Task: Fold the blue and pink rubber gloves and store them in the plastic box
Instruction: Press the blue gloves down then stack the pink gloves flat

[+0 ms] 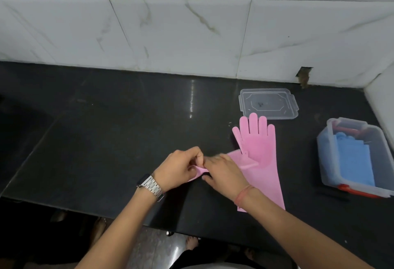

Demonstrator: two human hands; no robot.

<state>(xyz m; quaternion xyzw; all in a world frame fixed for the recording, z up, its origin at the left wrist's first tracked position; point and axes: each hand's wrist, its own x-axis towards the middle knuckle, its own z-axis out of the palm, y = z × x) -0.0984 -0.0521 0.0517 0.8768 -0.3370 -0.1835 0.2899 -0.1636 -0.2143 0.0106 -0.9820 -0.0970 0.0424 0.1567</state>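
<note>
One pink glove (pixel 259 141) lies flat on the black counter (pixel 106 130), fingers pointing to the wall. A second pink glove (pixel 238 158) lies crosswise under my hands, partly over the first. My left hand (pixel 181 167) pinches a pink end of it, and my right hand (pixel 221 173) rests on it with the fingertips pinching the same end. Folded blue gloves (pixel 354 158) lie inside the clear plastic box (pixel 324 162) with red clips at the right. How the second glove is folded beneath my hands is hidden.
The box's clear lid (pixel 268 103) lies flat near the wall behind the pink gloves. White tiled walls close the back and right corner. The counter's front edge runs just below my forearms.
</note>
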